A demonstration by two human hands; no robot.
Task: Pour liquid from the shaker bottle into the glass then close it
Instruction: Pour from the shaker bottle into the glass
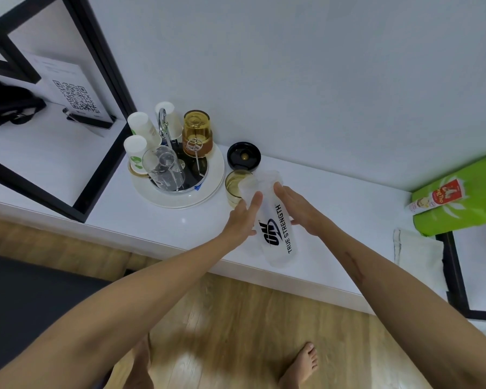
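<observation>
Head view, nearest first: both hands hold the translucent white plastic shaker bottle with black lettering, tilted over the white shelf's front edge, mouth tipped at the short amber-tinted glass. The left hand presses its side with fingers extended and close together; the right hand cups the other side, fingers straight and together. The bottle looks light, smooth and a bit slippery, so gripping mid-body seems wise; the glass is fragile. Behind it, by the wall, lies the round black lid. Farther left sits a white round tray of cups.
</observation>
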